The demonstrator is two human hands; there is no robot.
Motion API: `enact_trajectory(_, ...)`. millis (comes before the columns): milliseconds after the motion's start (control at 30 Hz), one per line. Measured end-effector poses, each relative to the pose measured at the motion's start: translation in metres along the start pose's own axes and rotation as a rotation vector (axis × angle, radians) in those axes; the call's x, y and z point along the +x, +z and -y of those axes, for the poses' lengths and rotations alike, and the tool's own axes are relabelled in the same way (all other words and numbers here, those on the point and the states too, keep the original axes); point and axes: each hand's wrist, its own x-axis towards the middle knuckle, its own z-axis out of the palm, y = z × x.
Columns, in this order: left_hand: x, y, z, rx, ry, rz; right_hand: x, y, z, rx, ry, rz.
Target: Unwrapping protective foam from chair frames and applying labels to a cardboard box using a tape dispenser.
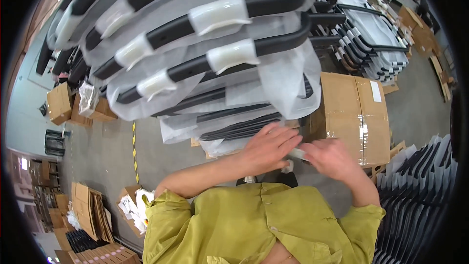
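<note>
My left hand [272,147] is in front of the stack, its fingers stretched out toward my right hand and nothing visible in them. My right hand [332,157] is closed with thumb and fingers on a small whitish strip [297,153], whose exact kind I cannot make out. The strip lies between the two hands. Just beyond them rises a tall stack of black curved tube frames [278,44], layered with thin white foam sheets [288,78]. Short glossy white wraps [232,55] sit around several of the tubes.
A large taped cardboard box [373,117] stands right of the stack. More wrapped frames [420,190] are piled at the lower right, and another stack [373,44] farther back. At left are cardboard boxes [59,102], flattened cartons [88,210] and a yellow-black floor stripe [135,151].
</note>
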Motion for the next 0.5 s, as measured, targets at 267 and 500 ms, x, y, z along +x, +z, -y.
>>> enact_trajectory(267,-0.069,0.006,0.008,-0.961,-0.888,-0.58,0.062,0.083,0.045,1.463,0.157,-0.487)
enact_trajectory(500,-0.095,-0.032,0.056,-0.167,-0.665,-0.574,0.099,0.126,0.051,1.668,0.244,-0.454)
